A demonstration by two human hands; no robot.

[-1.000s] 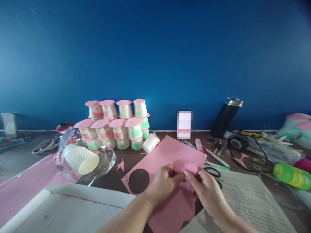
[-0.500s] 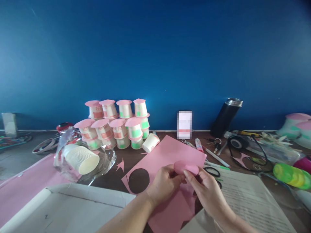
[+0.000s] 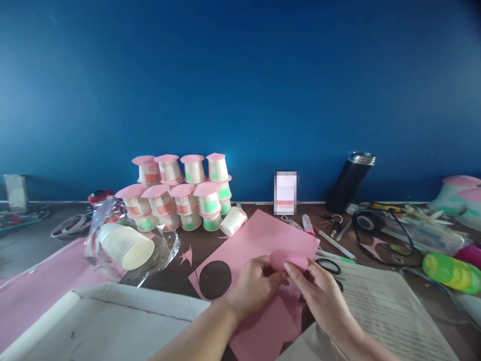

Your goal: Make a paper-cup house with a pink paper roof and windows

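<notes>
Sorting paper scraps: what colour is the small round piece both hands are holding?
Pink, matching the sheet beneath; the small round paper piece shows in the head view.

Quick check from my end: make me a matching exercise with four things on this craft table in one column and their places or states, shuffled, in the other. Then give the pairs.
Things:
1. pink paper disc
2. black flask
3. loose paper cup
4. pink sheet

Places or states:
A. lying on its side by the stacked cup houses
B. flat on the table, round hole cut out
C. pinched between left hand and right hand
D. leaning against the blue wall

Pairs: 1-C, 2-D, 3-A, 4-B
</notes>
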